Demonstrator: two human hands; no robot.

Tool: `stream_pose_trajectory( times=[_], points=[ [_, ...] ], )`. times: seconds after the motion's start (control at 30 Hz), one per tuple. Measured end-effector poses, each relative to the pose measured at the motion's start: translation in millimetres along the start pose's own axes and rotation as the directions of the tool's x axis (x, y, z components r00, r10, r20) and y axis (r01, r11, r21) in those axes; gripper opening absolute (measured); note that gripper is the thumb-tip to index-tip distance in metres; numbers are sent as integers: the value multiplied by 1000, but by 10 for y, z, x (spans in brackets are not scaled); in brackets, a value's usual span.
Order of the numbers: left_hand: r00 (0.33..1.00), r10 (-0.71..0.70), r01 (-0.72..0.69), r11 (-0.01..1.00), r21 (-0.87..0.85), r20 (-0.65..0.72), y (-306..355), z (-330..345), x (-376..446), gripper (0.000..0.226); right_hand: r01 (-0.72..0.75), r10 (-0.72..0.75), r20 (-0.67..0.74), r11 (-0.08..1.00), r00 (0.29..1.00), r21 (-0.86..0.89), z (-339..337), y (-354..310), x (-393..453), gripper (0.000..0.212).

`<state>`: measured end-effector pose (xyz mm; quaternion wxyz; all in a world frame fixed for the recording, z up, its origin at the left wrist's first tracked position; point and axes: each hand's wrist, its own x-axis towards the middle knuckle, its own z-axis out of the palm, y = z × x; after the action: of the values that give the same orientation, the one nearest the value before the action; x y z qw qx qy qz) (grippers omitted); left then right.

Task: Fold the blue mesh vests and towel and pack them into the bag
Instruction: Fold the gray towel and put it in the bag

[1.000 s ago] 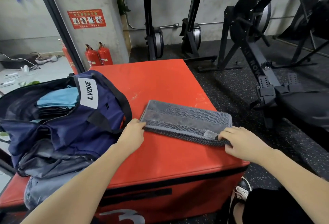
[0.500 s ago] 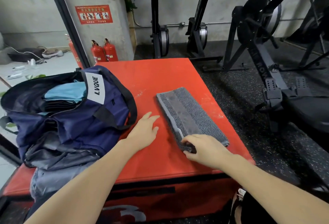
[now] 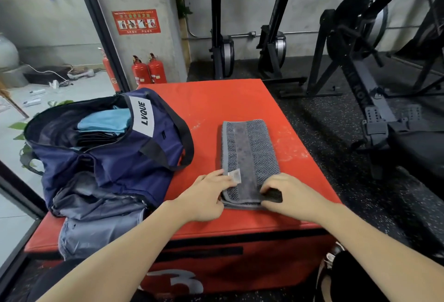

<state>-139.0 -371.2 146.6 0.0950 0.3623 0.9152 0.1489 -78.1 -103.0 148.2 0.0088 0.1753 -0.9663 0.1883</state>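
While the grey towel (image 3: 249, 157) lies folded lengthwise on the red surface (image 3: 230, 100) beside the open bag (image 3: 115, 157), both hands, left (image 3: 206, 196) and right (image 3: 290, 196), pinch its near end, where soft, light, limp cloth is probably best lifted for 1 more fold.

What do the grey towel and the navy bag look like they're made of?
Towel: likely cotton terry, matte, with ribbed pile and a flat woven band. Bag: probably thin nylon or polyester, slightly shiny, crumpling softly, with black webbing straps.
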Motion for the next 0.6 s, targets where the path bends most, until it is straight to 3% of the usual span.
stream_pose_trajectory(
  times=[0.17,0.33,0.43,0.5,0.57,0.6],
  points=[
    [996,29,-35,997,63,85,1,-17,-19,81,2,-5,63,999,998,51,-45,229,-192,48],
    [998,3,-9,996,87,65,-31,12,-5,89,118,-133,-82,979,988,-168,96,201,-211,27],
    [998,-14,9,997,81,55,0,53,28,98,85,-108,-105,975,989,-205,110,150,-147,17],
    [999,-11,8,997,80,40,21,51,44,99,28,-35,-91,996,995,-85,74,115,-115,14],
    [1000,-4,2,996,88,20,30,44,65,97,-64,80,-106,988,991,139,5,104,-98,5],
    [1000,-2,1,996,92,12,31,39,74,96,-113,143,-114,965,983,236,-29,110,-91,12]
  ],
)
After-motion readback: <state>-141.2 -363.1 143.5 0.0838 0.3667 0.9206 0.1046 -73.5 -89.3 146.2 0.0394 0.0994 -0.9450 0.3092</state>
